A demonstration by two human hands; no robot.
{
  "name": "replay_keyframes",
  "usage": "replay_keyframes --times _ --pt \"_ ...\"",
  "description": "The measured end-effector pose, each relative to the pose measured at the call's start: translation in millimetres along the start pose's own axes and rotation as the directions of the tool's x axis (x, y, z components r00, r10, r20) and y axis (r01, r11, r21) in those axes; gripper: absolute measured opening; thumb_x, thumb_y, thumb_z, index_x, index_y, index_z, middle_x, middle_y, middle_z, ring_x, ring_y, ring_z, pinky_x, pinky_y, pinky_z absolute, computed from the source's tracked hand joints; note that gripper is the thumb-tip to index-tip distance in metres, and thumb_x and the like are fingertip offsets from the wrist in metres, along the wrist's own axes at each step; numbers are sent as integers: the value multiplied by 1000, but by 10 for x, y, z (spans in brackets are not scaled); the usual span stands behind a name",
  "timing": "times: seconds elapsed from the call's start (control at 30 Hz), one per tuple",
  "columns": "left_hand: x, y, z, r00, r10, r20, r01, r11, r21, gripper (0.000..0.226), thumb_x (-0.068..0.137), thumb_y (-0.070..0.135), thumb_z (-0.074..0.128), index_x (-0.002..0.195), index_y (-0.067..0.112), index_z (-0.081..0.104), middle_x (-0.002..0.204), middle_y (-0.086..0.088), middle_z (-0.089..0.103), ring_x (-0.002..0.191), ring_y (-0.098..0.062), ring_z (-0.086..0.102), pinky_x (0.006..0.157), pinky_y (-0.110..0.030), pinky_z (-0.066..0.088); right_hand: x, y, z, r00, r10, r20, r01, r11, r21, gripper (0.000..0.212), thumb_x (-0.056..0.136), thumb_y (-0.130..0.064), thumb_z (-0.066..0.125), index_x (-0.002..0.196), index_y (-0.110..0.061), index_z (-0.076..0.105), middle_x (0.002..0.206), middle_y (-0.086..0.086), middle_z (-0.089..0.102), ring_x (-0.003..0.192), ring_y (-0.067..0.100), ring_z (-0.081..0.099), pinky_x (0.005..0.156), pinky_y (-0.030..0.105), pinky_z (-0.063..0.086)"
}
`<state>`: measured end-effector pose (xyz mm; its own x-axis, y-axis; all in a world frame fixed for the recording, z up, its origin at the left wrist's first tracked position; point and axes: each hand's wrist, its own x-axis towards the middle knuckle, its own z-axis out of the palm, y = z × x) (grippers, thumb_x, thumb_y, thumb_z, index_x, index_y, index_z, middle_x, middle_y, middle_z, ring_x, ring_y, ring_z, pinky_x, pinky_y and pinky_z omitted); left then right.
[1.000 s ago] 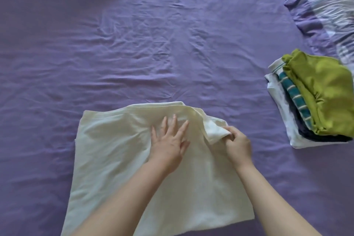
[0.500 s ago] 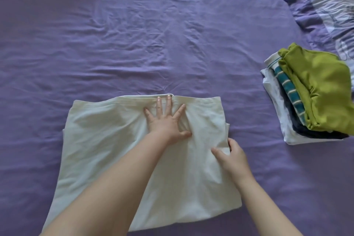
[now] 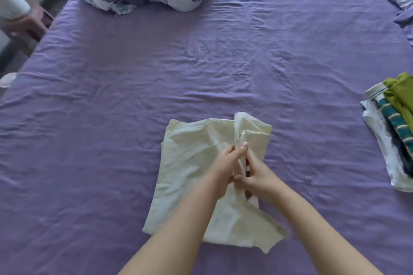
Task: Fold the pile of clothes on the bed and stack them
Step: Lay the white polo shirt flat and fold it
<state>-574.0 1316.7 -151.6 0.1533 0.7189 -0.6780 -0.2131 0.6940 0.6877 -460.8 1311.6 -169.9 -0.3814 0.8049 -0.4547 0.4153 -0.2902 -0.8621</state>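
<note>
Both hands have left the flattened cream garment (image 3: 190, 163); now left hand (image 3: 225, 163) and right hand (image 3: 259, 176) pinch its raised right edge together.

Cream garment (image 3: 190, 154): soft matt cloth, lightly creased. Bed sheet (image 3: 223, 62): purple woven cloth, matt, wrinkled. Stack of folded clothes (image 3: 388, 131): matt knit fabrics.

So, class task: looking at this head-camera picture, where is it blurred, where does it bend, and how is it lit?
Head view: soft, even light with no glare; motion blur smears the cream garment near its lower right corner and the room at far left; the wide lens curves the bed edges; the folded stack is cut by the right border.
</note>
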Motion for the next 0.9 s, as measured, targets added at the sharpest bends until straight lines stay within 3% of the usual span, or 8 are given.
replay_keyframes --times 0.1,0.27,0.4,0.5,0.63,0.7,0.8,0.9 --pt "44 147 -398 990 81 -119 -72 995 74 10 89 21 65 96 18 58 74 3 59 64 -8 58 49 -17 45 173 -188 539 999 -24 -41 20 997 -78 69 77 -1 58 138 -21 31 111 4 50 95 19 58 59 22 48" --pt "252 181 -1145 971 102 -215 -69 986 155 15 97 5 48 95 17 57 87 -3 61 74 -16 58 60 -22 46 148 -3 1286 974 35 -223 -158 810 -564 90 83 -25 52 150 -29 -8 124 -2 36 116 20 43 83 30 40" --pt "398 -1 -1521 976 87 -200 -60 989 138 20 97 3 47 113 11 55 95 -6 63 81 -19 60 72 -32 50 64 289 1613 966 74 -249 -230 693 -684 76 88 -55 44 150 -32 7 132 -5 39 120 18 40 97 31 34" --pt "502 -58 -1629 983 86 -162 -71 993 93 22 96 3 50 117 4 56 102 -12 64 87 -24 62 87 -41 51 45 317 1810 935 27 -353 -264 718 -644 76 77 -59 58 144 -29 36 122 2 49 112 24 48 92 37 40" --pt "593 -50 -1714 989 77 -129 -62 992 114 27 98 15 52 122 3 56 115 -17 64 100 -31 63 93 -47 50 89 280 1998 882 172 -440 -414 730 -544 73 84 -61 42 147 -39 13 112 -4 35 110 18 44 85 32 42" --pt "594 -35 -1745 993 70 -99 -58 992 113 27 99 17 49 123 6 56 110 -11 67 94 -24 65 86 -40 54 138 228 2065 855 229 -465 -462 742 -485 73 87 -63 39 147 -37 7 113 -3 35 109 19 47 82 32 43" --pt "564 4 -1773 998 42 -56 -36 995 96 22 100 20 47 119 18 57 99 2 68 83 -12 66 70 -27 55 167 149 2087 859 252 -445 -451 784 -426 67 92 -37 43 149 -32 9 118 -2 38 103 20 53 76 31 45" --pt "550 105 -1806 999 31 -28 -27 991 129 23 100 21 47 121 22 57 101 4 67 87 -12 64 76 -30 52 69 71 2046 892 204 -403 -344 885 -314 66 90 -21 47 149 -31 19 119 -3 42 99 17 53 79 28 44"
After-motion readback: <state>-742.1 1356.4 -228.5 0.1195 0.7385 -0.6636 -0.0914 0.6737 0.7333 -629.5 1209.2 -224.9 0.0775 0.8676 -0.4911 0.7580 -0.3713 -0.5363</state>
